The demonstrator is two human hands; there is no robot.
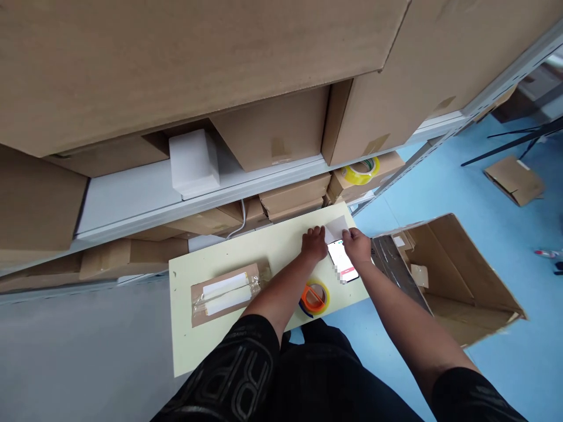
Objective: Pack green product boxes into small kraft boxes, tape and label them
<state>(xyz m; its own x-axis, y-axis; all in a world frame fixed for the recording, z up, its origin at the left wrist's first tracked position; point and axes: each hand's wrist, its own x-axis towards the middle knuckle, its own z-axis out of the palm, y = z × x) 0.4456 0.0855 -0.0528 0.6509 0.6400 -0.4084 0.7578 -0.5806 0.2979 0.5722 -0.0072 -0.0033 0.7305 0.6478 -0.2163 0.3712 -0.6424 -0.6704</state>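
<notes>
Left hand (314, 244): fingers curled at paper's (336, 226) 9 o'clock edge; cannot tell grip.
Right hand (358, 246): narrow, pinching paper at 4 o'clock.
Paper: over counter (277, 249), phone's (340, 258) 12 o'clock.

black left sleeve (220, 375): large outlined "r" legible; small print near cuff unclear. phone screen (341, 258), parcel labels (225, 284): unreadable.

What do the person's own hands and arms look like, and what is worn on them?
The left hand and right hand are bare, without gloves. The black left sleeve ends near the elbow and bears large grey outlined lettering; the black right sleeve has fainter grey markings.
</notes>
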